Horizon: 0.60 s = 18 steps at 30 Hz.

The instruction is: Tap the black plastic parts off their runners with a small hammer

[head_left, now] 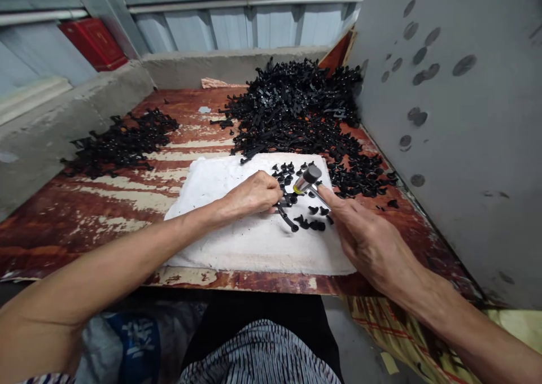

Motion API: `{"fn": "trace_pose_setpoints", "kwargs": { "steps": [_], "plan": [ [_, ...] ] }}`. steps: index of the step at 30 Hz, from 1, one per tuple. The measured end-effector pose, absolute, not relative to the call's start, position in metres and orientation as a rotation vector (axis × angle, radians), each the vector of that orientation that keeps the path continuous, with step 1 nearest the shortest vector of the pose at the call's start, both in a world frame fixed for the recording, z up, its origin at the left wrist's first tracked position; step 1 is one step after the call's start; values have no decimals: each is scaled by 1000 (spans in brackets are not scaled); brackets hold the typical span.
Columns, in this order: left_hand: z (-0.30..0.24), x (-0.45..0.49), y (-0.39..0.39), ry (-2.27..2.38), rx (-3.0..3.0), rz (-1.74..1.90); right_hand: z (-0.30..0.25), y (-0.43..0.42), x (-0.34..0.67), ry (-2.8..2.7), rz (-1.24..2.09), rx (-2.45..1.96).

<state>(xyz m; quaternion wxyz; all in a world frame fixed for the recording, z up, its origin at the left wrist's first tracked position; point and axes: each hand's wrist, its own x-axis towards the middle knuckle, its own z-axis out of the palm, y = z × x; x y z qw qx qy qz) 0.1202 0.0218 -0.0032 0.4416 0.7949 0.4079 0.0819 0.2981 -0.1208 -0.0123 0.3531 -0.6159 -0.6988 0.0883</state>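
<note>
Left hand (256, 193) clenched on a slender, curved black strip (287, 217); right hand (366, 231) clasping a small silvery mallet (307, 179) with a dark cylindrical face.
From my remote view I note the left grip low over a soft white cloth pad (228, 248), the strip's rounded end projecting; the right grip encloses the mallet's handle, its head tilted near the strip. Small black stub-like pieces (317, 225) lie scattered on the cloth. I record a large, tangled heap of black parts (296, 107) behind it and a smaller heap (122, 144) to the left. The tabletop (110, 226) is reddish-brown with worn, pale streaks. Beyond stand a rough grey ledge (237, 68), ribbed sheeting (224, 28) and, at right, a spotted grey panel (466, 164).
</note>
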Motion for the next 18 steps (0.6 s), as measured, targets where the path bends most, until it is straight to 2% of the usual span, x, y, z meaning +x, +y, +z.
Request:
{"fn": "trace_pose_setpoints", "kwargs": {
  "steps": [4,8,13,18],
  "plan": [
    [-9,119,24,1001,1945,217,-8,-122,299,-1769,9,-1492],
    [-11,119,23,1010,1911,231,-10,-120,301,-1996,121,-1587],
    [-10,119,21,999,1898,205,-12,-121,299,-1815,-2,-1513],
    [-8,119,19,1010,1918,182,-21,-121,302,-1997,72,-1702]
  ]
}}
